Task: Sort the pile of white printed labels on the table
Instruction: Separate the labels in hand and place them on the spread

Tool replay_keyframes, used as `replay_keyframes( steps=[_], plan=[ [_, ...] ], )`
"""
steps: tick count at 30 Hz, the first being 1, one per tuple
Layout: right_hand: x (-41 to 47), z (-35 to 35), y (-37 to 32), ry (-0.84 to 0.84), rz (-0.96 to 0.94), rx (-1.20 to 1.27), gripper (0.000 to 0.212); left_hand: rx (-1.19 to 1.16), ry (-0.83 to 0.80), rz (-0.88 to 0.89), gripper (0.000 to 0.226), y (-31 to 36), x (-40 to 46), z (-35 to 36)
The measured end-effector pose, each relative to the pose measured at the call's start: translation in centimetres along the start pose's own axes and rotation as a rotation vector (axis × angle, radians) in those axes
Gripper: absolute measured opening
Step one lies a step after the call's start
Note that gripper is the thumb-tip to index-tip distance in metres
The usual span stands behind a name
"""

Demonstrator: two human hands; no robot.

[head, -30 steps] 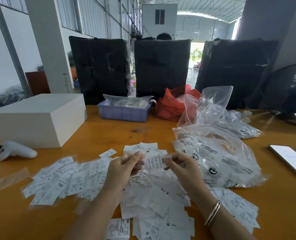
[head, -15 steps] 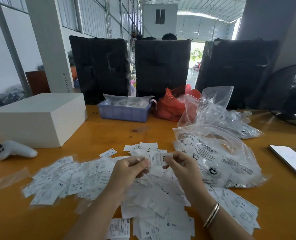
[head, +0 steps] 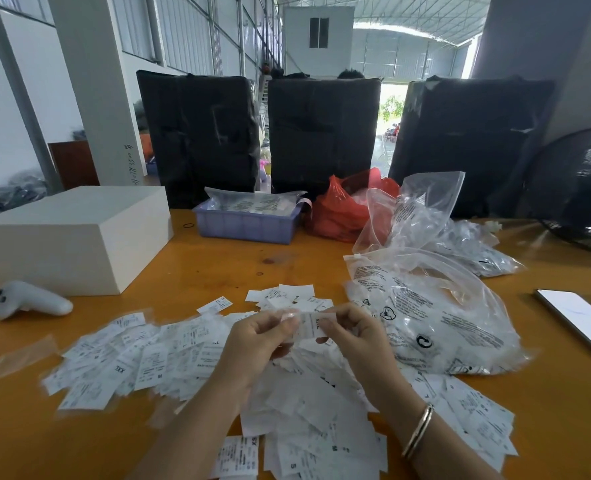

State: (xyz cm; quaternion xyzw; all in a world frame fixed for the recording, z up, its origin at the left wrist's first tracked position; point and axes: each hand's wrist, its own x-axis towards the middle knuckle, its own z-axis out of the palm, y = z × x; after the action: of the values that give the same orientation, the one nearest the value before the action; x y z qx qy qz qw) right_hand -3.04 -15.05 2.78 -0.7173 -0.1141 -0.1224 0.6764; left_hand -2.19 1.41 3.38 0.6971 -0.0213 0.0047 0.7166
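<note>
While your left hand (head: 259, 337) and right hand (head: 352, 332) pinch one XXL label (head: 309, 323) between them, most of the label pile (head: 307, 403) below that grip looks unsorted, so much remains.

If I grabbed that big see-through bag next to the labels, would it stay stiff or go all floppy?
Probably floppy: the clear plastic bag lies crumpled and sagging on the table. It looks thin and glossy, so likely light and a bit slippery. It should not roll.
</note>
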Motion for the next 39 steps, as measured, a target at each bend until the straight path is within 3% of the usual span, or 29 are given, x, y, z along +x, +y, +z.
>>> replay_keyframes(
  steps=[6,10,14,17,28,32,39],
  plan=[
    [0.0,-0.6,-0.1,-0.011,0.026,0.099,0.008,0.005,0.083,0.039,0.028,0.1,0.1,-0.4],
    [-0.1,-0.2,-0.1,-0.026,0.028,0.104,0.007,0.015,0.052,0.033,0.020,-0.2,0.1,0.1],
    [0.1,-0.3,0.0,0.096,0.060,0.126,0.005,-0.034,-0.029,0.024,0.023,0.2,-0.1,-0.1],
    [0.1,-0.5,-0.1,0.130,0.084,0.184,0.004,0.009,-0.051,0.029,0.013,0.4,-0.1,-0.1],
    [0.0,-0.9,-0.4,0.144,0.092,0.258,0.003,-0.127,0.170,-0.004,0.019,0.7,0.0,-0.6],
    [0.1,-1.1,-0.2,0.095,0.118,0.283,0.018,-0.048,0.134,0.024,0.024,0.7,-0.1,-0.6],
    [0.4,-1.4,0.1,0.082,0.132,0.319,0.020,-0.016,0.026,0.036,0.018,0.9,-0.4,-0.5]
  ],
)
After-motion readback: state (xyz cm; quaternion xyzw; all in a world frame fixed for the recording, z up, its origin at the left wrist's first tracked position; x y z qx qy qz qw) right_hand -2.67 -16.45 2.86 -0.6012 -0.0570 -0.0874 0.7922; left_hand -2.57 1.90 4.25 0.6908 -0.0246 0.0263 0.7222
